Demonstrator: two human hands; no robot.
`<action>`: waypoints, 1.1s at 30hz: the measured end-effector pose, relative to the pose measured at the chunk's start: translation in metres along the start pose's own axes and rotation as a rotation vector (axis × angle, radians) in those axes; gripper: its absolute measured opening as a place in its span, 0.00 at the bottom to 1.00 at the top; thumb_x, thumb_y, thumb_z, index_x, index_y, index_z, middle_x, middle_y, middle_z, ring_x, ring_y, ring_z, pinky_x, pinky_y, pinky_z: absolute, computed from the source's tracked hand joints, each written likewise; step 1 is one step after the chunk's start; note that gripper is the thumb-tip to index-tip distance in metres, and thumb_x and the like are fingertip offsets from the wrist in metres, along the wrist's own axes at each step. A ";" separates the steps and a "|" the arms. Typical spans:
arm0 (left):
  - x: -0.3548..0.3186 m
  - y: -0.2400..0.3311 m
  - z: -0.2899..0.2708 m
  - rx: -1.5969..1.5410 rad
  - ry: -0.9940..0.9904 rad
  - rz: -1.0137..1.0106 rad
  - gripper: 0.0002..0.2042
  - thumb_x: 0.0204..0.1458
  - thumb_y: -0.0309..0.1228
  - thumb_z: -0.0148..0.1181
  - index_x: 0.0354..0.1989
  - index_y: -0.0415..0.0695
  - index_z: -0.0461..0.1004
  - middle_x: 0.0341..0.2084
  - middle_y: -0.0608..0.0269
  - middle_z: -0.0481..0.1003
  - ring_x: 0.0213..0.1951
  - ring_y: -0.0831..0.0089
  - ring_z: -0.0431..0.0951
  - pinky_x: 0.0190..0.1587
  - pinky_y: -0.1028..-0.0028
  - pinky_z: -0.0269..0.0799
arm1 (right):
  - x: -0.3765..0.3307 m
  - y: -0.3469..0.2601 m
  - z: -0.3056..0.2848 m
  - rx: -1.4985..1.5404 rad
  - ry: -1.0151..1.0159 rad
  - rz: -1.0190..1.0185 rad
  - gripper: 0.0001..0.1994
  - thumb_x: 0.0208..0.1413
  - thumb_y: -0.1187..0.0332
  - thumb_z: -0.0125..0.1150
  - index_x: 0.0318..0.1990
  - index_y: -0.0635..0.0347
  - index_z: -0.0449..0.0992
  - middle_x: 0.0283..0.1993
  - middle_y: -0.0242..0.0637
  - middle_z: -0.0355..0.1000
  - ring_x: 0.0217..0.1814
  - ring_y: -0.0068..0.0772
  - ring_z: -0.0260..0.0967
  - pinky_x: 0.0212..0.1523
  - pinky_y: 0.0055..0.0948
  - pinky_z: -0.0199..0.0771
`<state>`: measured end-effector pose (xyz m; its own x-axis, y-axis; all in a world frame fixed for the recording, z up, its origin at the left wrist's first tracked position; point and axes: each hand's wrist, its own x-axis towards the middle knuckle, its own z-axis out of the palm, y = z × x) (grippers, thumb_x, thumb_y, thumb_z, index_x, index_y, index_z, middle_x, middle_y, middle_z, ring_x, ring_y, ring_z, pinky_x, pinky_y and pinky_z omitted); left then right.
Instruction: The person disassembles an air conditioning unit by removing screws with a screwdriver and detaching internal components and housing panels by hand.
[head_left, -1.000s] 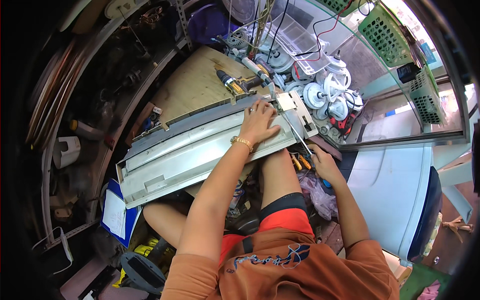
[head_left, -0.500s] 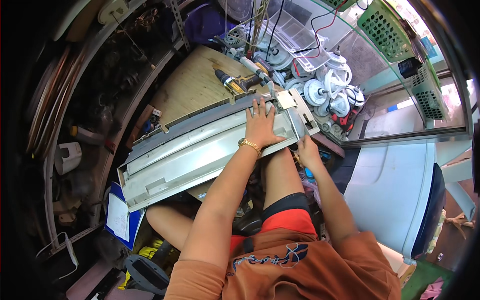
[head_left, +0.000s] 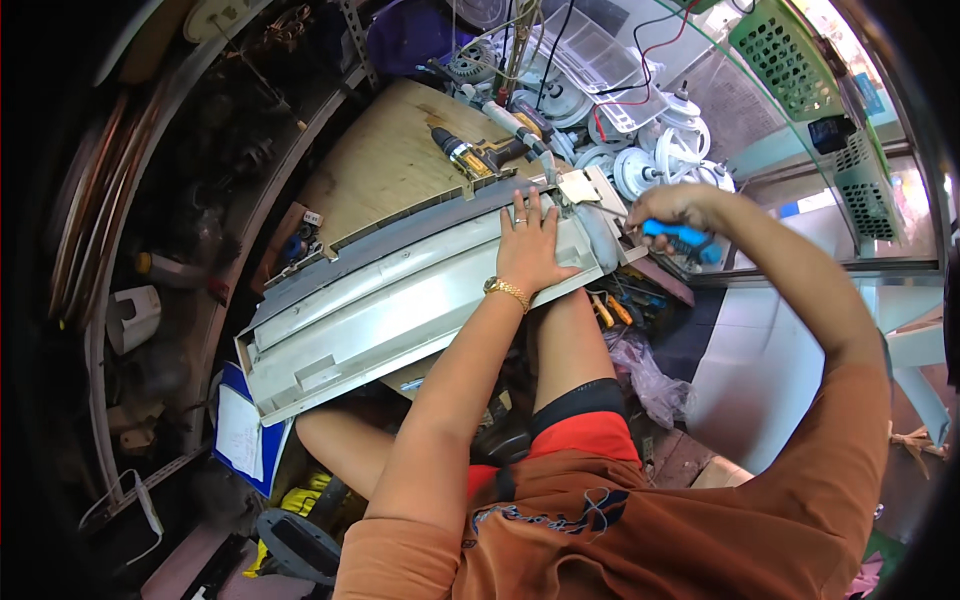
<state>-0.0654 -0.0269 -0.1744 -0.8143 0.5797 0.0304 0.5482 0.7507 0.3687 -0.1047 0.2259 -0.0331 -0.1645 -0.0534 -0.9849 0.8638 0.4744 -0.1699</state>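
Observation:
A long off-white housing [head_left: 400,310], like the body of a wall air-conditioner, lies slanted across my lap and the front of the wooden bench. My left hand [head_left: 529,250] rests flat on it near its right end, palm down, fingers spread. My right hand [head_left: 672,208] is closed around a screwdriver [head_left: 692,241] with a blue handle. Its thin shaft points left at the small cream block [head_left: 578,187] on the housing's right end. Whether the tip touches cannot be made out. A dark grey strip [head_left: 390,232] runs along the housing's far side.
A yellow-and-black cordless drill [head_left: 465,155] lies on the wooden bench [head_left: 370,150]. White round motor parts [head_left: 635,170] are heaped behind the housing's right end. Orange-handled pliers [head_left: 610,310] sit below it. Cluttered shelving [head_left: 215,260] stands at left, a glass cabinet at right.
My right hand has risen from below the housing's right end to above and right of it, bringing the blue-handled screwdriver up. My left hand stays on the housing.

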 end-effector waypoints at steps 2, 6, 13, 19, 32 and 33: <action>-0.001 -0.004 -0.003 0.014 -0.007 -0.013 0.55 0.37 0.71 0.64 0.70 0.42 0.62 0.75 0.37 0.47 0.75 0.37 0.44 0.71 0.40 0.44 | -0.002 -0.022 -0.001 -0.187 0.032 -0.014 0.11 0.66 0.62 0.57 0.45 0.61 0.73 0.28 0.36 0.72 0.19 0.25 0.66 0.19 0.32 0.71; 0.000 0.010 0.001 0.016 0.016 0.018 0.55 0.38 0.71 0.64 0.70 0.42 0.63 0.75 0.38 0.46 0.76 0.37 0.42 0.71 0.40 0.44 | -0.057 -0.105 -0.052 -0.564 0.127 -0.156 0.14 0.64 0.60 0.56 0.46 0.63 0.75 0.29 0.40 0.74 0.18 0.27 0.68 0.17 0.35 0.74; 0.005 -0.001 -0.003 -0.063 0.022 -0.033 0.49 0.41 0.66 0.66 0.67 0.44 0.66 0.75 0.43 0.48 0.76 0.41 0.44 0.71 0.41 0.44 | -0.096 -0.091 0.014 -0.650 0.265 -0.363 0.20 0.64 0.55 0.62 0.52 0.63 0.72 0.24 0.34 0.69 0.16 0.24 0.66 0.14 0.29 0.70; 0.003 0.009 0.004 -0.078 0.040 -0.030 0.43 0.46 0.61 0.65 0.66 0.43 0.67 0.75 0.43 0.50 0.76 0.43 0.45 0.71 0.40 0.43 | 0.033 0.008 0.032 -0.762 1.154 -0.740 0.38 0.45 0.42 0.73 0.57 0.61 0.74 0.52 0.51 0.76 0.53 0.50 0.76 0.51 0.45 0.77; -0.035 -0.002 -0.014 -0.020 0.064 -0.025 0.32 0.52 0.54 0.62 0.62 0.51 0.71 0.68 0.56 0.63 0.70 0.52 0.57 0.67 0.35 0.46 | 0.113 0.030 -0.019 -0.132 0.868 -0.782 0.13 0.49 0.65 0.69 0.34 0.69 0.82 0.19 0.40 0.74 0.14 0.30 0.72 0.17 0.32 0.74; -0.037 -0.003 -0.014 -0.015 0.067 -0.026 0.32 0.52 0.54 0.62 0.62 0.51 0.71 0.68 0.56 0.63 0.70 0.52 0.57 0.67 0.35 0.46 | 0.113 0.028 -0.019 -0.131 0.868 -0.788 0.13 0.49 0.65 0.69 0.34 0.69 0.82 0.19 0.40 0.74 0.14 0.30 0.72 0.17 0.32 0.74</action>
<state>-0.0398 -0.0553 -0.1637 -0.8397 0.5368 0.0827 0.5239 0.7603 0.3842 -0.1080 0.2503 -0.1488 -0.9433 0.2192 -0.2494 0.3314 0.6671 -0.6672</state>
